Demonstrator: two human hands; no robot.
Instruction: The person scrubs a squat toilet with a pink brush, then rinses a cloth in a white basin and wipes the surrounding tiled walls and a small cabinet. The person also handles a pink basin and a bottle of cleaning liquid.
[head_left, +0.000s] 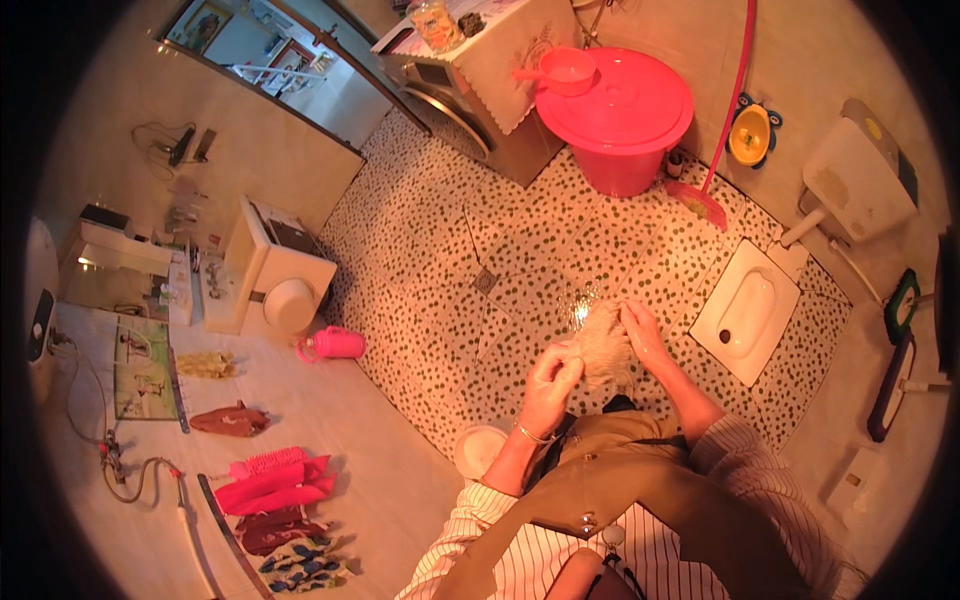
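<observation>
A pale, shaggy cloth (602, 349) hangs between my two hands, above the tiled floor. The fingers of my left hand (551, 379) pinch its left edge, and a bracelet circles that wrist. Its upper right corner is gripped by my right hand (642, 331). Beneath my left forearm, partly hidden, stands a round white container (478, 448). To the right of my right hand, a white squat toilet (744, 311) is set into the floor.
A lidded pink tub (622, 165) bears a pink dipper (568, 71), beside a covered washing machine (465, 97). A pink broom (705, 202) leans at the wall. A pink thermos (337, 344) stands left, near a washbasin cabinet (262, 262). Cloths (277, 484) hang from wall rails.
</observation>
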